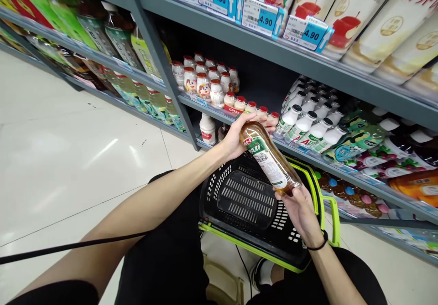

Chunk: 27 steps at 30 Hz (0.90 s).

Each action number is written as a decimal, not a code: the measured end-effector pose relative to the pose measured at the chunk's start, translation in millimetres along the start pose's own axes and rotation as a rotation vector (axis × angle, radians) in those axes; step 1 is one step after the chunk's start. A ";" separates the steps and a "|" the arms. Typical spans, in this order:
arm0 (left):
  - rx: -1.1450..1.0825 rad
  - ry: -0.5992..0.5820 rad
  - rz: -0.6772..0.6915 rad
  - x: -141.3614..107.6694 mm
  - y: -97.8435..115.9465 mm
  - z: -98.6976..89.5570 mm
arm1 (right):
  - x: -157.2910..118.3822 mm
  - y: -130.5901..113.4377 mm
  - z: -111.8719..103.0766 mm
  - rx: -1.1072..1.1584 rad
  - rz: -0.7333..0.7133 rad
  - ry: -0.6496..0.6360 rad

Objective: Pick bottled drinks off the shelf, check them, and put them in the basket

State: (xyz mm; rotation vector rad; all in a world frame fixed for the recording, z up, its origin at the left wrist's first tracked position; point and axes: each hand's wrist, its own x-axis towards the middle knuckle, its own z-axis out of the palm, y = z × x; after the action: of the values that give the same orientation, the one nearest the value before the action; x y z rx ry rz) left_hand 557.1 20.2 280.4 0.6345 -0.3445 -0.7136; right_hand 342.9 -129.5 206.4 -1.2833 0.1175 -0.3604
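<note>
A brown plastic drink bottle (268,159) with a green and white label lies tilted between my two hands, above the shopping basket. My left hand (236,136) is closed round its upper left end, with the fingertips passing behind it. The base rests in my right hand (298,207), whose fingers and thumb hold it from below; a dark band circles that wrist. Beneath the bottle is the black basket (236,220) with lime-green handles, its slotted floor visible.
Grey shelves (219,22) stand ahead with price tags along their edges. Small red-capped bottles (205,84), white bottles with dark caps (301,125) and purple-labelled bottles (393,159) fill the middle shelf. Bottled drinks (118,31) line the left shelving. Pale floor tiles (68,159) spread at left.
</note>
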 end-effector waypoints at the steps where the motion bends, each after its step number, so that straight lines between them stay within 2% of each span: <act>1: 0.002 0.002 -0.004 -0.3 -0.5 -0.5 | 1.6 -0.9 -4.0 -0.052 -0.058 0.018; 9: 0.015 -0.030 -0.028 -1.8 -5.2 -0.8 | -0.4 -8.2 -24.9 -0.615 -0.467 0.116; 16: 0.022 -0.034 -0.019 -0.4 -12.2 -4.1 | 6.0 -16.2 -51.2 -1.140 -0.961 -0.081; 19: 0.025 -0.044 -0.038 -0.3 -15.3 -4.2 | 5.6 -22.9 -58.7 -1.267 -1.059 -0.079; 22: 0.048 -0.029 -0.042 -0.3 -17.7 -4.1 | 3.7 -26.8 -65.2 -1.338 -1.090 -0.093; 27: 0.098 -0.012 -0.037 -1.6 -17.8 -1.4 | 6.4 -27.5 -70.9 -1.312 -1.150 -0.125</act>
State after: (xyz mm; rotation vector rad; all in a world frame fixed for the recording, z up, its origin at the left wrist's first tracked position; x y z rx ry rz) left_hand 547.8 11.6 267.8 0.7310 -0.3819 -0.7391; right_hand 323.3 -202.9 213.0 -2.6018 -0.6346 -1.3125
